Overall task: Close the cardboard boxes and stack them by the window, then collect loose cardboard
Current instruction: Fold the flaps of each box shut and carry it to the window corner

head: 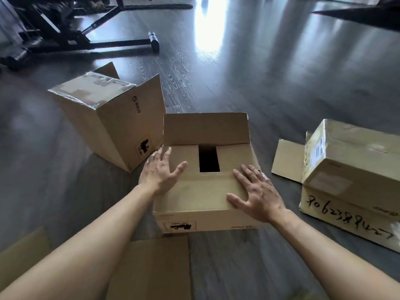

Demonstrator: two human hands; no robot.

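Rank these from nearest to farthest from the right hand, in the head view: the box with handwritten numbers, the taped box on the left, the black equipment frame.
1. Box with handwritten numbers, just right of the right hand.
2. Taped box, across to the left.
3. Black equipment frame, far back left.

Surface: dark grey wood-grain floor, glossy with window glare.
Under both hands: brown half-closed cardboard box.
Left of hands: taped brown box.
Right of hands: brown box with handwritten digits.
Nearer than hands: flat cardboard sheet.
Far left: black metal frame.
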